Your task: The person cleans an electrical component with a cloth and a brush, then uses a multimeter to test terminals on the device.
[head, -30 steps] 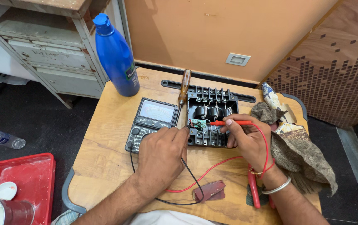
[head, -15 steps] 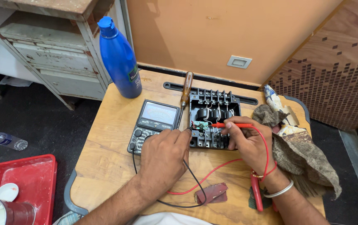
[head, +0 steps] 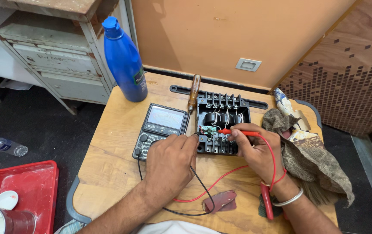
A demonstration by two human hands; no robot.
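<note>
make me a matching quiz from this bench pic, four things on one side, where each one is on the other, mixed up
Things:
1. blue bottle
2. multimeter
3. red probe
4. rag

Places:
a. in the right hand
b. right edge of the table
c. far left corner of the table
d. under the left hand

Pairs: 1-c, 2-d, 3-a, 4-b

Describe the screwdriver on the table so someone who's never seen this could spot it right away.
Start at the wooden table, then find the tall blue bottle near its back edge. To the bottle's right, between the grey meter and the black component block, lies the screwdriver: the only tool with an amber-brown handle.
</note>
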